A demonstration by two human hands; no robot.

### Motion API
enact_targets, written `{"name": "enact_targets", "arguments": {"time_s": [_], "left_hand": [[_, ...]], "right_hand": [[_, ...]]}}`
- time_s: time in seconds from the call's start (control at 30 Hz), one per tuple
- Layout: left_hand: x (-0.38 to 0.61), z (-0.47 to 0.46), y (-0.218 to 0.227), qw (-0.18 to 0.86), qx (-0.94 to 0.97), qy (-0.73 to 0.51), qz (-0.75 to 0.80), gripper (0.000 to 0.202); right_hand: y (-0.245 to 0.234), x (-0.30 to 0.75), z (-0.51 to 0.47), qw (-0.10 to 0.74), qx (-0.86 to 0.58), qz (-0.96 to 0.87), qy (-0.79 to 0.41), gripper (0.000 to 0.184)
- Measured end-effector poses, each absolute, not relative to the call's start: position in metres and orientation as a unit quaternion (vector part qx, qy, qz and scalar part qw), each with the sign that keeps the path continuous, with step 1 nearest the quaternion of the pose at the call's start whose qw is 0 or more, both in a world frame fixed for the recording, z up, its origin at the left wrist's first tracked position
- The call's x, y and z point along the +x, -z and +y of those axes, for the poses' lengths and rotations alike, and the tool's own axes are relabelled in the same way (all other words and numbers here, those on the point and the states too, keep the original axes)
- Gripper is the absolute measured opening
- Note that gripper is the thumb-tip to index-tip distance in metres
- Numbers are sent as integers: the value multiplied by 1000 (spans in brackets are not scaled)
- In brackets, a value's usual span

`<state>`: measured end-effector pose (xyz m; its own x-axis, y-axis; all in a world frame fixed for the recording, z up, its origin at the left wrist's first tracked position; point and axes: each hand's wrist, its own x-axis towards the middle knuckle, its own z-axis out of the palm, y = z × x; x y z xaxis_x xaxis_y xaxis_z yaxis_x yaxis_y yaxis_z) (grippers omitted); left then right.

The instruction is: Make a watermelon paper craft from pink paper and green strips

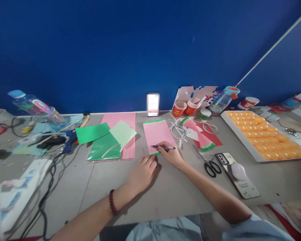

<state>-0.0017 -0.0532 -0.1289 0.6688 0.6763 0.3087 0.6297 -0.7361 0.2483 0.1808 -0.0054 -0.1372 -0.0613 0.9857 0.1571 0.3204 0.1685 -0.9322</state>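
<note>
A pink paper sheet (158,134) with green strips at its near and far ends lies on the grey table (95,187) in front of me. My right hand (171,154) grips a dark pen (163,147), whose tip touches the sheet's near part. My left hand (143,171) rests on the table just below the sheet's near left corner, fingers loosely curled, holding nothing. A dark red bead bracelet is on my left wrist.
Green and pink papers (107,139) lie to the left, with a glue gun (69,140) and cables beyond. Right of the sheet are scissors (210,165), a phone (237,174), paper watermelon fans (203,137), red cups (187,107) and a tray of orange balls (266,134).
</note>
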Motion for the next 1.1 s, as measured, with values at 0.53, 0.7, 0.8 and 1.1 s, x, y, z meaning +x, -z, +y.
{"name": "enact_targets", "arguments": {"time_s": [0.53, 0.7, 0.8, 1.1], "left_hand": [[-2, -53, 132, 56, 913, -188, 358, 26], [-1, -53, 129, 50, 914, -187, 356, 26], [-2, -53, 131, 53, 914, -186, 357, 26], [-2, -53, 132, 54, 913, -188, 358, 25]], "right_hand": [[139, 181, -5, 451, -513, -610, -403, 17], [141, 181, -4, 448, -518, -609, -401, 18], [142, 181, -5, 449, -514, -611, -401, 18], [135, 178, -6, 434, -498, -648, -380, 20]]}}
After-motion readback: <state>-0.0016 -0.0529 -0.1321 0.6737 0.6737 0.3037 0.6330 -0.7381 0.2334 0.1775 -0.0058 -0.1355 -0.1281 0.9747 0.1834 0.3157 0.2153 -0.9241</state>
